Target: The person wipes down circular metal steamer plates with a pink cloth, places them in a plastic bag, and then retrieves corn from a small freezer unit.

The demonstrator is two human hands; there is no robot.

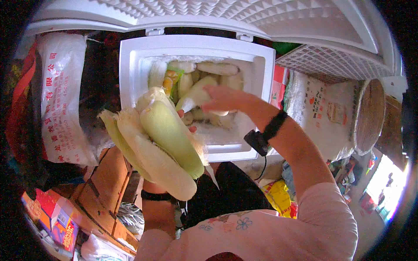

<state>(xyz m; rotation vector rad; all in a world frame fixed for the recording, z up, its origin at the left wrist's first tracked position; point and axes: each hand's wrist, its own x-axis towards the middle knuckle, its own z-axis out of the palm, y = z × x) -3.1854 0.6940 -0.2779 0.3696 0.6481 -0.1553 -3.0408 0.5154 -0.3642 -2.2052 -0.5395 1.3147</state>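
Note:
Several ears of corn in pale green husks [169, 137] rest in a bunch on my left hand [192, 129], of which only fingertips show beside the bunch. My right hand [217, 98] reaches into the chest freezer [263, 78], over a pale husked ear [197, 93]; its fingers look spread and blurred, and whether they touch the ear I cannot tell. More pale ears [217, 68] lie inside the frosted freezer. A green and yellow packet [171, 81] lies among them at the left.
The raised freezer lid [196, 13] spans the top. Printed white sacks stand left [65, 98] and right [313, 107] of the freezer, near a white plastic basket [329, 62]. A wooden cabinet [104, 182] and a colourful box [55, 222] are at lower left.

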